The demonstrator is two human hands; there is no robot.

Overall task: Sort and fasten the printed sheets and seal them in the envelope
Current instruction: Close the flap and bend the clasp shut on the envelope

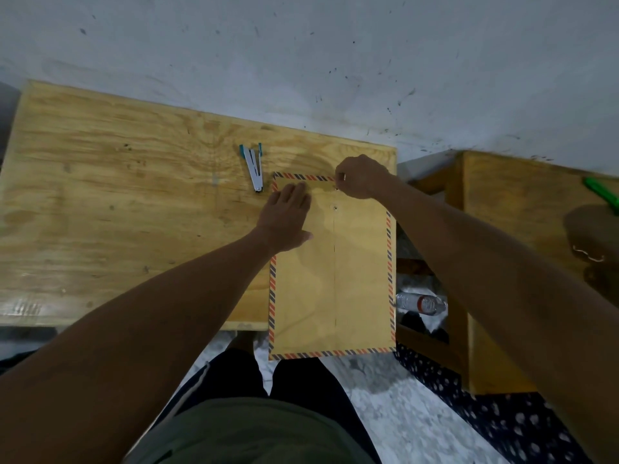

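Note:
A brown envelope [351, 279] with a red-and-blue striped border lies on the right end of the wooden table [117, 212], its near end hanging over the table's front edge. My left hand [288, 219] presses flat on its upper left part, fingers straight. At the flap on the top edge, my right hand [360, 177] has its fingertips pinched together on the closure string or button; the string itself is too thin to make out. A small metal eyelet [335, 207] shows just below. No printed sheets are in sight.
An opened white and teal stapler [253, 167] lies just left of the envelope's top. A plastic bottle [420, 303] lies on a lower shelf to the right. A second wooden unit [522, 209] with a green object [603, 192] stands at the right. The wall runs behind.

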